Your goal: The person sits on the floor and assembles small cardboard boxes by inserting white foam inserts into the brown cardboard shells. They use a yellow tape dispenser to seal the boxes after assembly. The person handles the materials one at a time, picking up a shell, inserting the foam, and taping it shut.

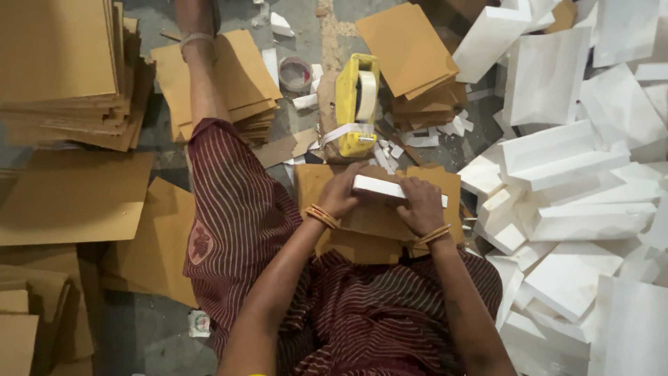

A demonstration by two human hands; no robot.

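My left hand (342, 193) and my right hand (420, 207) both grip a white, flat box piece (379, 188), holding it over a brown cardboard sheet (445, 182) on my lap. The left hand holds its left end, and the right hand presses on its right part. A yellow tape dispenser (357, 104) with a white tape roll stands just beyond the sheet, on a block. Gold bangles circle both wrists.
A heap of white box pieces (577, 181) fills the right side. Stacks of brown cardboard sheets lie at the top left (62, 63), top middle (236, 76) and top right (410, 49). A small round container (295, 73) sits on the floor. My left leg stretches forward.
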